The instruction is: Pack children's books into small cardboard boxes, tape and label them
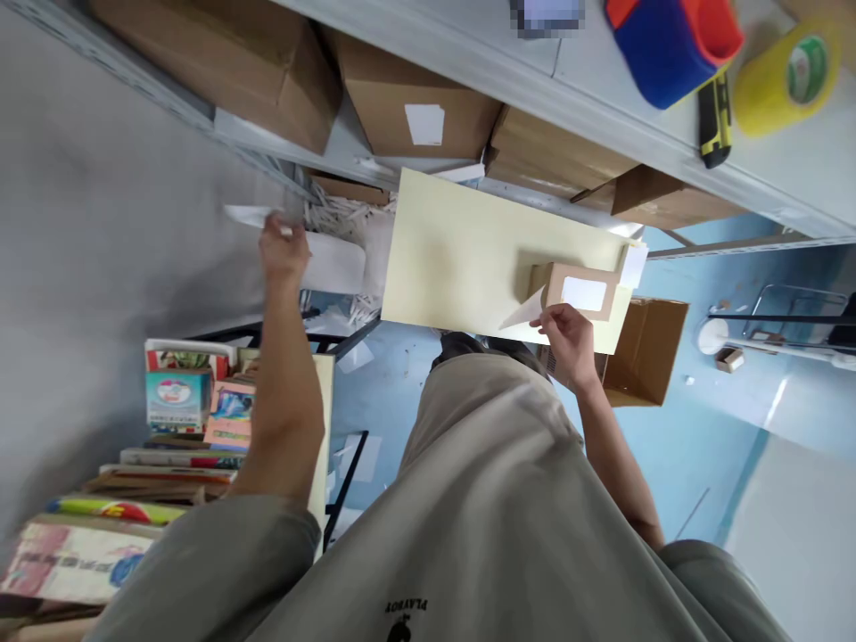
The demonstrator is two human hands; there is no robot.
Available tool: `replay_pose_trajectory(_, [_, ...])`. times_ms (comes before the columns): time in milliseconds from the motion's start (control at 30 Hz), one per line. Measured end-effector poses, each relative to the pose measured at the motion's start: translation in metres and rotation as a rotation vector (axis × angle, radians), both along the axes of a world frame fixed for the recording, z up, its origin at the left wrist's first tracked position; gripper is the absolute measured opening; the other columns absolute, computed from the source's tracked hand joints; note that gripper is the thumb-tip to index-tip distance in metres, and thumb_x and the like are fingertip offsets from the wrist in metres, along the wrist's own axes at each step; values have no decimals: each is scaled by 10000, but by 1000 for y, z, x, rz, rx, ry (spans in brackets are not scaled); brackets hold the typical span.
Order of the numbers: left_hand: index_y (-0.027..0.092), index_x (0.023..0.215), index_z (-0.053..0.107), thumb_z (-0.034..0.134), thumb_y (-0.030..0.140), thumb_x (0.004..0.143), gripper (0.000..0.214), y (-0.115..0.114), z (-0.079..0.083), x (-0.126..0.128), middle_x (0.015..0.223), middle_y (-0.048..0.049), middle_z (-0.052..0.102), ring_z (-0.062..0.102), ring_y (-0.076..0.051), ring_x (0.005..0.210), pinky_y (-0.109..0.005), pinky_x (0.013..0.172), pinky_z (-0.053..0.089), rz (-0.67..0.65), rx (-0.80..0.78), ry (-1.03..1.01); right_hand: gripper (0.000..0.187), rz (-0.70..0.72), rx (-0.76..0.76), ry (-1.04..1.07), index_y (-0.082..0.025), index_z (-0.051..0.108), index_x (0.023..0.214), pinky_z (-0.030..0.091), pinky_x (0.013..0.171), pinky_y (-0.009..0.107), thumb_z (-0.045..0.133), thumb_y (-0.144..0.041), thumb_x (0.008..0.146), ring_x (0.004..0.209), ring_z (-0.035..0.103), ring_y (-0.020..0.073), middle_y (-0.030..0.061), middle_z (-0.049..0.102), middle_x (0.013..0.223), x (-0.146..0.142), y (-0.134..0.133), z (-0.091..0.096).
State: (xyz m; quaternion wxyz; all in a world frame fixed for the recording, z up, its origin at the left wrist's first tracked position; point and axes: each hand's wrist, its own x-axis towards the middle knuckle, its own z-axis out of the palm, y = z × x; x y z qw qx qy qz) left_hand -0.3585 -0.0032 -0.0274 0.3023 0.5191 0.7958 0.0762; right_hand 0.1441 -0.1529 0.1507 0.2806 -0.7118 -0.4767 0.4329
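My left hand [284, 250] is out to the left, past the table's end, its fingers pinched on a thin piece of white paper [246, 214]. Close by it is a pale, rounded white surface [333, 264] beside a heap of white paper scraps [344, 214]. Over the front edge of the cream table [448, 250], my right hand [567, 341] pinches a white paper label [525, 311] that hangs tilted. Just behind those fingers sits a small cardboard box [579, 309] with a white label [583, 293] on its top. A small white stack [634, 266] lies at the table's right end.
Cardboard boxes [407, 85] line the shelf behind the table. The upper shelf holds a yellow tape roll [769, 85], a box cutter [715, 125] and a blue-and-red object [662, 49]. An open carton [646, 352] stands at right. Flattened printed boxes [177, 401] stand at left.
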Motion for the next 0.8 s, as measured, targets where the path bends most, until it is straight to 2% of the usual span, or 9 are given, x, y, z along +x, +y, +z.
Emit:
replay_pose_trajectory(67, [12, 1576, 536, 506, 740, 1128, 856, 37, 6, -12, 1823, -248, 467, 225, -412, 1805, -685, 1408, 205, 90, 32, -157, 325, -34, -3, 31, -247, 719, 955, 651, 819, 402, 751, -569, 991, 907, 854, 264, 67, 858, 901, 2, -12, -2])
replay_pose_trajectory(133, [31, 1357, 693, 616, 749, 1089, 770, 64, 14, -4, 1764, -218, 547, 17, -438, 1837, -673, 1385, 86, 156, 134, -339, 340, -70, 1, 50, -248, 721, 958, 652, 833, 404, 748, -584, 1000, 919, 858, 266, 67, 858, 901, 7, -22, -6])
replay_pose_trajectory(233, [95, 1103, 718, 637, 596, 1119, 508, 71, 27, 51, 1573, -182, 705, 215, -406, 1808, -642, 1365, 202, 157, 256, -472, 334, -135, 15, 45, -249, 722, 964, 655, 827, 401, 751, -579, 1005, 932, 861, 271, 65, 854, 898, 17, -31, -11])
replay_pose_trajectory(300, [135, 1087, 674, 735, 507, 1082, 377, 49, 34, 112, 1452, -172, 777, 581, -337, 1589, -600, 1329, 399, 75, 258, -544, 318, -177, 43, 24, -251, 716, 962, 661, 814, 401, 742, -564, 1014, 925, 858, 274, 63, 845, 890, 25, -33, -13])
replay_pose_trajectory(367, [165, 1053, 671, 792, 546, 1052, 400, 8, 44, 183, 1238, -143, 848, 808, -257, 1175, -509, 1113, 624, -37, 180, -672, 283, -188, 96, -23, -255, 707, 964, 673, 813, 408, 724, -530, 1030, 906, 848, 269, 59, 833, 889, 30, -33, -12])
replay_pose_trajectory(433, [187, 1090, 671, 799, 648, 1039, 480, -40, 60, 252, 1178, -148, 862, 843, -243, 1016, -483, 1002, 693, -100, -5, -1026, 215, -149, 181, -104, -259, 705, 976, 685, 818, 410, 696, -461, 1048, 900, 827, 256, 60, 823, 927, 35, -30, -11])
replay_pose_trajectory(533, [211, 1080, 672, 883, 753, 934, 600, -103, 93, 333, 1195, -146, 867, 855, -267, 1103, -463, 1037, 697, -75, -62, -1331, 117, -13, 339, -237, -264, 708, 1000, 690, 808, 392, 644, -341, 1060, 923, 798, 241, 75, 818, 1035, 40, -26, -10])
replay_pose_trajectory(667, [236, 1029, 651, 955, 764, 841, 637, -140, 119, 395, 1080, -70, 838, 836, -248, 1089, -410, 1013, 687, 93, 38, -1342, 126, 186, 364, -351, -268, 737, 1086, 682, 818, 371, 612, -281, 1098, 942, 804, 230, 79, 825, 1143, 51, -25, -17])
replay_pose_trajectory(800, [241, 997, 654, 944, 758, 843, 613, -146, 112, 427, 956, -23, 786, 797, -197, 916, -362, 901, 694, 261, 132, -1217, 170, 385, 314, -285, -272, 769, 1231, 684, 794, 365, 641, -322, 1129, 978, 830, 230, 92, 815, 1335, 78, -26, -27])
